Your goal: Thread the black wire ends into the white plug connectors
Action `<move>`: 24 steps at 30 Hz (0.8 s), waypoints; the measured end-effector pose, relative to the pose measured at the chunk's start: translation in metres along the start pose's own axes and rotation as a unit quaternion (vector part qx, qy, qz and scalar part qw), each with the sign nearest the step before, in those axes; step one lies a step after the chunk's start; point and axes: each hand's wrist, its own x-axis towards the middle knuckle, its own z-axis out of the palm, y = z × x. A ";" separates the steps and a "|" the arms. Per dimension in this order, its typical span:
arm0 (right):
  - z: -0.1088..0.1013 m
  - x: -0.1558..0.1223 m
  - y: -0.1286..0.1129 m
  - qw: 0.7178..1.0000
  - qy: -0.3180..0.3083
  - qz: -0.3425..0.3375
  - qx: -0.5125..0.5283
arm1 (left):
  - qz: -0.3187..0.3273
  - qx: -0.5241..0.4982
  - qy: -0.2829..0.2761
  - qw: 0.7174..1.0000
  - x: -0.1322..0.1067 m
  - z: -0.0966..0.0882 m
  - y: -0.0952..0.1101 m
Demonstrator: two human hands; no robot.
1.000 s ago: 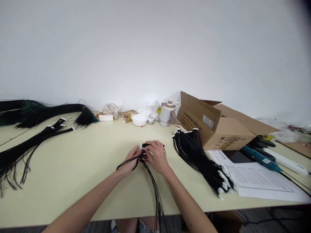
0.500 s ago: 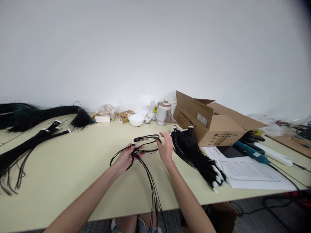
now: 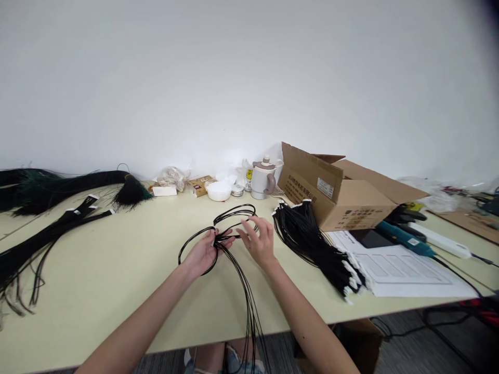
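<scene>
Left hand [image 3: 200, 255] has its fingers closed on looped black wires [image 3: 223, 238] over the table [image 3: 117, 270]; right hand [image 3: 260, 241], fingers apart, is at the loop's right side, contact unclear.

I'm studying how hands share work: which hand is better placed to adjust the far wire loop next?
Right, probably: the right hand is open at the far wire loop, while the left hand grips the gathered black wires.

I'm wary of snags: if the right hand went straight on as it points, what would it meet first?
Probably the looped black wires in the left hand; the fingers of the right hand point toward them. Depth is unclear, so they may already touch.
</scene>
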 end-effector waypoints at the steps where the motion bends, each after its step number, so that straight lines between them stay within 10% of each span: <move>1: 0.000 -0.001 -0.004 0.999 -0.011 -0.035 0.021 | 0.001 -0.008 0.001 1.000 0.000 -0.001 0.000; 8: 0.003 -0.008 -0.018 0.986 -0.084 -0.127 0.061 | -0.010 -0.014 0.005 1.000 -0.003 0.002 0.001; 24: 0.000 0.000 -0.023 0.980 -0.102 -0.108 0.136 | -0.031 -0.008 -0.009 0.999 -0.007 0.004 0.000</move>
